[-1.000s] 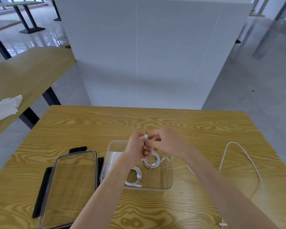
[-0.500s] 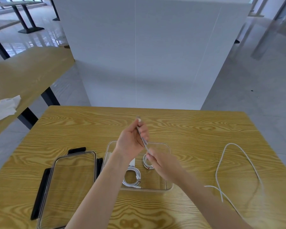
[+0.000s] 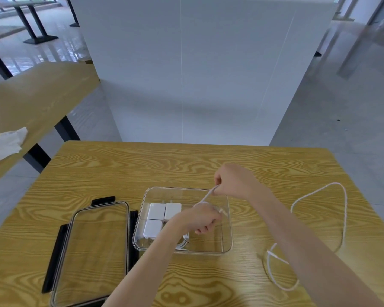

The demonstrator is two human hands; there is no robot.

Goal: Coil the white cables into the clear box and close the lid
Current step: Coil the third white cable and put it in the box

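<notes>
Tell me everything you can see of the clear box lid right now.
The clear plastic rectangular lid lies flat on the wooden table, off the box, just left of the clear plastic box. It has rounded corners, a see-through panel showing the wood grain beneath, and black latch flaps on its far, left and right edges. Its right flap sits against or very near the box wall. Neither hand touches it; its near end runs out of frame.

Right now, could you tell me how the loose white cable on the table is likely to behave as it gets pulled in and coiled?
The white cable probably handles as floppy: it lies in slack, uneven loops on the table. It looks thin, so likely light, trailing easily behind the right hand. It may spring out of its coil unless the left hand pins each turn.
</notes>
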